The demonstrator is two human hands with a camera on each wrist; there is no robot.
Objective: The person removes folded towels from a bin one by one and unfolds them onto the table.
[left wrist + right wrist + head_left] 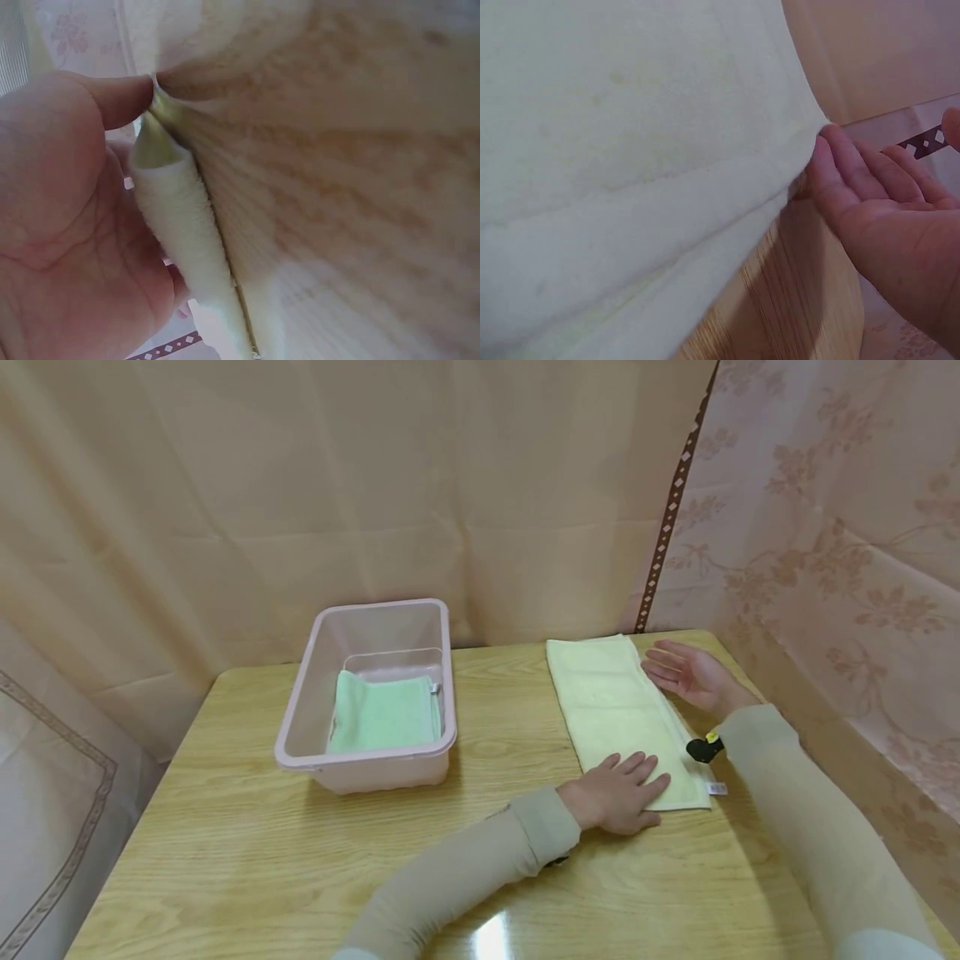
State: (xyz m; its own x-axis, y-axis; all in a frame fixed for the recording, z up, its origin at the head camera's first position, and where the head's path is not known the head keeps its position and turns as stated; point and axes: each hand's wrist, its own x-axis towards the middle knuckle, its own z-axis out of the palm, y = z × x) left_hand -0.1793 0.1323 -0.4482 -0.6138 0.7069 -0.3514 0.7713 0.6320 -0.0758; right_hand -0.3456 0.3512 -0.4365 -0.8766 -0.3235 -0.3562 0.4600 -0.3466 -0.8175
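A folded pale yellow towel (603,693) lies on the right part of the table, its white label (717,788) sticking out at the near right corner. My left hand (617,795) rests on the towel's near end, fingers spread. In the left wrist view, the thumb of that hand (71,202) is beside the towel's folded edge (187,217). Along the far right edge, my right hand (692,677) is held sideways with its fingers extended. Seen from the right wrist, those fingertips touch the towel's edge (802,150).
A pink plastic basin (367,755) stands on the left half of the wooden table (247,852). Inside it lies a folded mint green towel (384,714). Beige curtain (375,485) hangs behind the table, and floral fabric (847,568) runs along the right side.
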